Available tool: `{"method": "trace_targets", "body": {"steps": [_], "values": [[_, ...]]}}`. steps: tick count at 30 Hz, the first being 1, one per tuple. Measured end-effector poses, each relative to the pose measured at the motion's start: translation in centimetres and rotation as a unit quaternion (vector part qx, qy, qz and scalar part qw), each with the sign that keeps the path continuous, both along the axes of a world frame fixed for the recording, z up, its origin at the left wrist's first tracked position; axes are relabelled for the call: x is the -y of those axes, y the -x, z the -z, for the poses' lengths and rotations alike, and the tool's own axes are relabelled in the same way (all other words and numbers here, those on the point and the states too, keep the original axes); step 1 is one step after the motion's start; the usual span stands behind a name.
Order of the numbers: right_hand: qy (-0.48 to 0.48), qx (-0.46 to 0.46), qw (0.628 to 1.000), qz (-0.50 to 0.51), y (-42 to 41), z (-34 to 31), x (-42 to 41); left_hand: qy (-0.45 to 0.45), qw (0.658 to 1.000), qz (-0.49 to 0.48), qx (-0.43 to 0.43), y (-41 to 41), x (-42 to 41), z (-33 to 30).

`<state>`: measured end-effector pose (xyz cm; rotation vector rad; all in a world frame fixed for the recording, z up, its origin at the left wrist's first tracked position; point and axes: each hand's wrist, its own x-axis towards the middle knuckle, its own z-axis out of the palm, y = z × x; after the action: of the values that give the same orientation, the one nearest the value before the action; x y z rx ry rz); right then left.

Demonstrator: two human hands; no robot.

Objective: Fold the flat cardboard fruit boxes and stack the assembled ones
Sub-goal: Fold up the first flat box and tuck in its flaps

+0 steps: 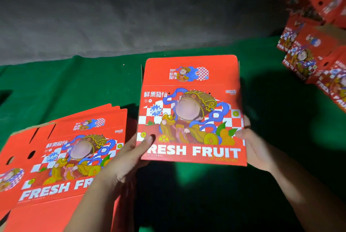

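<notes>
- Hands hold one flat red box [191, 111] above the green table [74, 81], printed face up, long axis running near to far, flap end far.
- Left hand [123, 160] pinches its near-left corner, thumb on top.
- Right hand [252, 145] grips its right edge.
- Flat stack [56, 160] lies left; assembled boxes [314, 44] sit far right.

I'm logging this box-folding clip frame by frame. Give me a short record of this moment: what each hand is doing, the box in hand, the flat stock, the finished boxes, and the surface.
left hand: grips the lower left edge of the held box, thumb on its printed face
right hand: grips the box's lower right edge
held box: red, printed face toward camera, top flap up
flat stack: lying to the left
assembled boxes: piled far right
surface: green cloth
</notes>
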<state>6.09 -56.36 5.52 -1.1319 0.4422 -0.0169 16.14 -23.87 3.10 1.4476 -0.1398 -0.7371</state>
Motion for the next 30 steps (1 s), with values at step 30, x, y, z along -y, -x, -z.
{"method": "trace_targets", "body": {"steps": [30], "values": [[0.482,-0.165,0.858,-0.060,-21.2,11.2,-1.0,-0.246,0.928,-0.251,0.120,-11.8,18.3,5.3]]}}
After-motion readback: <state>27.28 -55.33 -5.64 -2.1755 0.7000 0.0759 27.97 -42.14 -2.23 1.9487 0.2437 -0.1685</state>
